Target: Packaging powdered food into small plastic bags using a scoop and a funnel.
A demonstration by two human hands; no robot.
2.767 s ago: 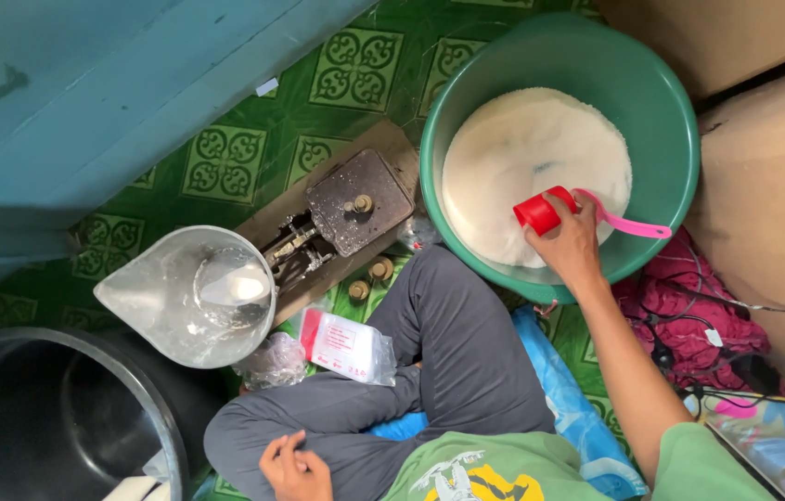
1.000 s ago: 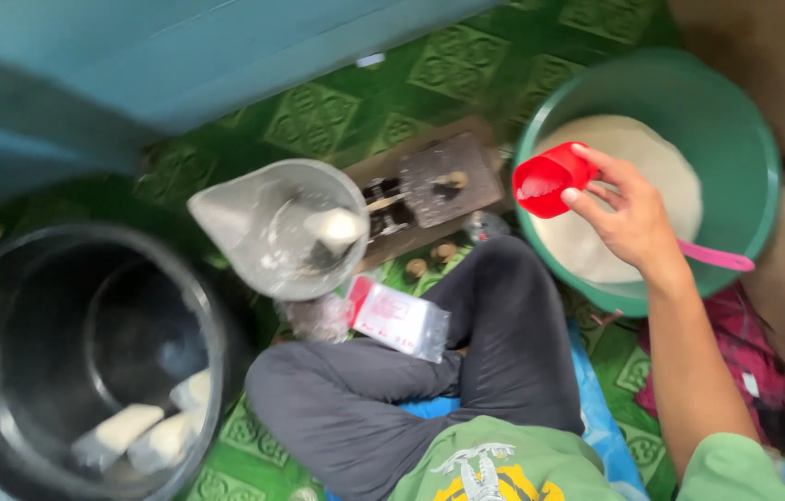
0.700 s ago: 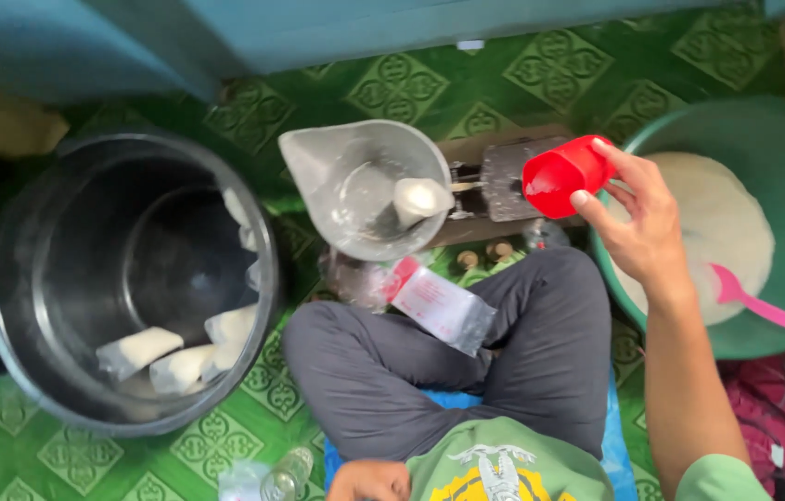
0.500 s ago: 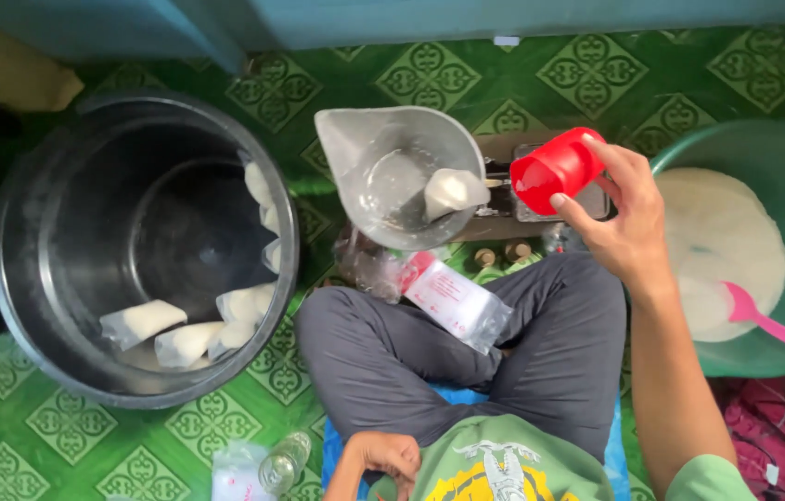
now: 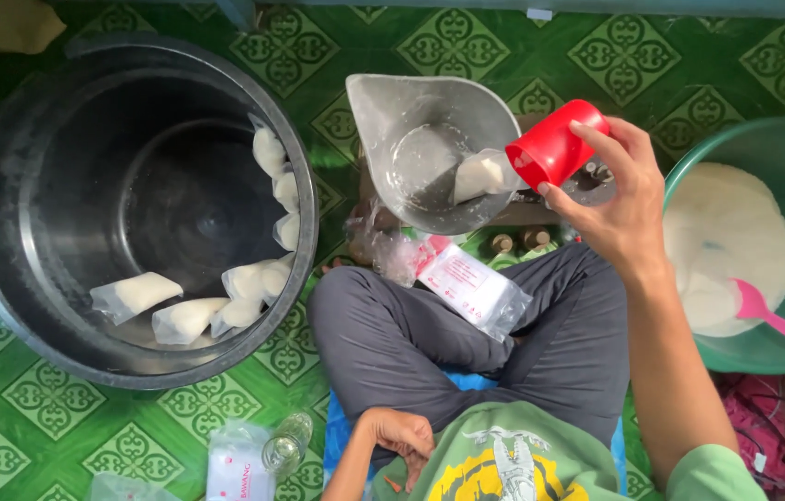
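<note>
At your nine o'clock sits the black drum [image 5: 137,209] with filled bags against its wall. Your left hand [image 5: 399,433] rests loosely curled on your lap, holding nothing. Half a second ago the red cup [image 5: 555,146] was upright; now your right hand [image 5: 617,199] tips it at twelve o'clock, apparently spilling white grain into the scale pan [image 5: 430,148], so a portion is going in.
</note>
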